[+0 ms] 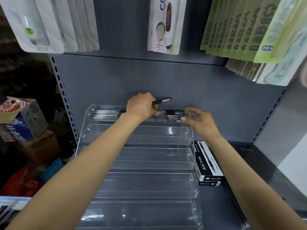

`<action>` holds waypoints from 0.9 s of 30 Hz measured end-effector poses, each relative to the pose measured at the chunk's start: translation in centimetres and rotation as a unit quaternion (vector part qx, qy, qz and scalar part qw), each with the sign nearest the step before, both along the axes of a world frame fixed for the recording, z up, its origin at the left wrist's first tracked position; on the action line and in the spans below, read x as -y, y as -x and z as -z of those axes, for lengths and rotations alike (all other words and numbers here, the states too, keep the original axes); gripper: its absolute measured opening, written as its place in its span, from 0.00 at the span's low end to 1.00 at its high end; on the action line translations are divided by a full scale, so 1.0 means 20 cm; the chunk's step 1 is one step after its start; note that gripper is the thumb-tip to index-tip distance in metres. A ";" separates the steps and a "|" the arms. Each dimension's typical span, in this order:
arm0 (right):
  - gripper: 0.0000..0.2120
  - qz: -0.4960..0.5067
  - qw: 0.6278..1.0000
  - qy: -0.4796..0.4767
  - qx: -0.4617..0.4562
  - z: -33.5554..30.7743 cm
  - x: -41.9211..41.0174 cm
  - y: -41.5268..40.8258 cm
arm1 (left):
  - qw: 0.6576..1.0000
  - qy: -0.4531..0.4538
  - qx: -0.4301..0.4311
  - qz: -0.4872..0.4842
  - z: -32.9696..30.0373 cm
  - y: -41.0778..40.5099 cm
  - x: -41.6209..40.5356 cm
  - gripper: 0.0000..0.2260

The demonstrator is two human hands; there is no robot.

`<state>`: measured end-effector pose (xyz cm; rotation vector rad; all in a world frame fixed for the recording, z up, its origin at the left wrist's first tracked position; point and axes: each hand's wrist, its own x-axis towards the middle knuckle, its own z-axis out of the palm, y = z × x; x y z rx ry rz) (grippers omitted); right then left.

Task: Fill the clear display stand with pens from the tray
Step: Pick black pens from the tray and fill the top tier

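Left hand (141,105): arm stretched forward, back of hand up, fingers curled round a slim black pen with clear cap (162,100). Right hand (200,121): arm extended, fingers relaxed and slightly spread, holding nothing, thumb pointing left.

Two bare forearms and hands (141,105), no sleeves, rings, watch or gloves in sight.

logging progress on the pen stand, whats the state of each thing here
left hand: grips a black pen above the top tier
right hand: open, fingers at the stand's right wall
clear display stand: upright; pens only in top tier, lower tiers empty
pen boxes: stacked, closed, beside the stand
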<state>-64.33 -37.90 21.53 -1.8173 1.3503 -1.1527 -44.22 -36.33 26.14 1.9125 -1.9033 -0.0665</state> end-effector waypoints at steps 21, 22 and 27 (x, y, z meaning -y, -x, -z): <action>0.24 0.016 1.000 0.001 -0.007 0.01 -0.02 -0.01 | 0.987 0.049 -0.042 0.145 0.03 0.07 0.06 0.06; 0.24 0.016 1.000 0.000 -0.010 0.01 -0.01 -0.01 | 0.988 0.044 -0.042 0.140 0.04 0.08 0.07 0.06; 0.25 0.012 1.000 -0.003 -0.011 0.01 -0.01 0.00 | 0.992 0.026 -0.037 0.120 0.04 0.09 0.10 0.08</action>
